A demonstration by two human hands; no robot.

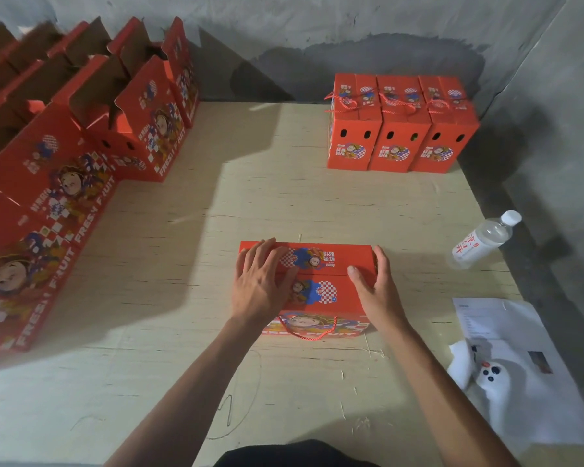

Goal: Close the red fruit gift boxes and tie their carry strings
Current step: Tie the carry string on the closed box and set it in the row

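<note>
Head view shows, at the left, a crowded row of open red boxes point(64, 170) printed "FRESH FRUIT", flaps up, too overlapped to count and their insides hidden. At centre one closed red box point(321, 288) sits on the pale table point(182, 264), its red carry string point(309, 333) hanging loose at the near side, the left hand point(260, 281) flat on its lid and the right hand point(375, 284) cupping its right edge, fingers straight. Further right stand three closed, tied boxes point(402, 126), one water bottle point(484, 239) with red lettering I cannot read, and one printed sheet point(506, 328).
</note>
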